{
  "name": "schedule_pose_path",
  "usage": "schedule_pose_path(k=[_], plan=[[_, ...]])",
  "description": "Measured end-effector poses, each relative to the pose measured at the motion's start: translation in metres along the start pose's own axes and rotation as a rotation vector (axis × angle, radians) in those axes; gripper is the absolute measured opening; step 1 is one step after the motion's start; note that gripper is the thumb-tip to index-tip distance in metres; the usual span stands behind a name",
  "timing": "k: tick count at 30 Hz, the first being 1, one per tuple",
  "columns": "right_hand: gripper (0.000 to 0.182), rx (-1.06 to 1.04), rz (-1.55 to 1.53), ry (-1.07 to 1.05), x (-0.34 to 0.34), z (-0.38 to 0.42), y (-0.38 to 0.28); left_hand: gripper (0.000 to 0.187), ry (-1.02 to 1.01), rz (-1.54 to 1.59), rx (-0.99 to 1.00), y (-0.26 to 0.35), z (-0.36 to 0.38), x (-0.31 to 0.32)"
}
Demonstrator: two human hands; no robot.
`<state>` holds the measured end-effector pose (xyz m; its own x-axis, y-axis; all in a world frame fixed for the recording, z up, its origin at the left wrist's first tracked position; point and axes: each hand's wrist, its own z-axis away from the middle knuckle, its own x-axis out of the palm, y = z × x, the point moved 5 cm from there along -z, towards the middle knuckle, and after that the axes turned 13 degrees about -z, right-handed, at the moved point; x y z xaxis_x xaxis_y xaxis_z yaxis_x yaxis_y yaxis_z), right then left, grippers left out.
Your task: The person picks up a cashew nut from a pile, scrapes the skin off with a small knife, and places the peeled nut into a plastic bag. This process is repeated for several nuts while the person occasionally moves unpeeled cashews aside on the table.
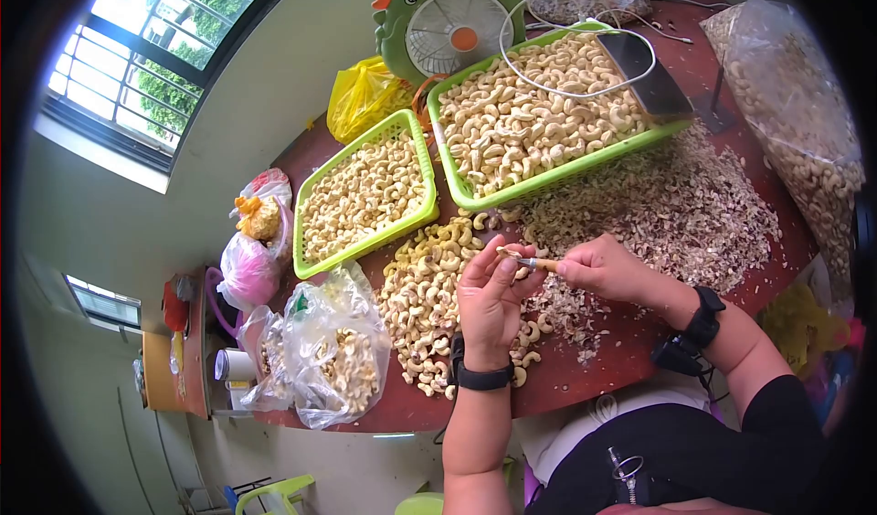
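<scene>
My left hand pinches a cashew nut between thumb and fingertips, above the table's front middle. My right hand grips a small knife by its wooden handle, the short blade at the cashew nut. Below and left of my left hand lies a loose pile of cashew nuts. Under and beyond my right hand spreads a heap of skin flakes.
Behind the hands stand a small green basket and a larger green basket, both full of cashews. A phone with a white cable lies on the larger one. Around them are a green fan, a clear bag and a big nut sack.
</scene>
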<state>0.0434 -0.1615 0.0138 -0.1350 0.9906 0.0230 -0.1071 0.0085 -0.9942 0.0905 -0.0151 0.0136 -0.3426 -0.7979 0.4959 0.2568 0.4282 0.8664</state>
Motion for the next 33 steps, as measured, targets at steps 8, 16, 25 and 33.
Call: schedule_pose_path(k=[8, 16, 25, 33], plan=[[0.037, -0.027, 0.029, -0.003, -0.002, -0.003, 0.004, 0.027, -0.014, -0.014, -0.032, -0.001, 0.000, -0.001], [0.037, -0.011, -0.001, 0.009, -0.003, -0.002, 0.007, 0.027, 0.039, -0.020, -0.071, -0.005, 0.000, -0.003], [0.038, -0.007, -0.027, 0.010, -0.004, -0.005, 0.015, 0.030, 0.044, 0.018, -0.082, -0.009, -0.001, 0.000], [0.036, 0.019, -0.055, 0.052, -0.007, -0.002, 0.004, 0.031, -0.002, 0.058, -0.055, -0.012, -0.004, -0.011]])
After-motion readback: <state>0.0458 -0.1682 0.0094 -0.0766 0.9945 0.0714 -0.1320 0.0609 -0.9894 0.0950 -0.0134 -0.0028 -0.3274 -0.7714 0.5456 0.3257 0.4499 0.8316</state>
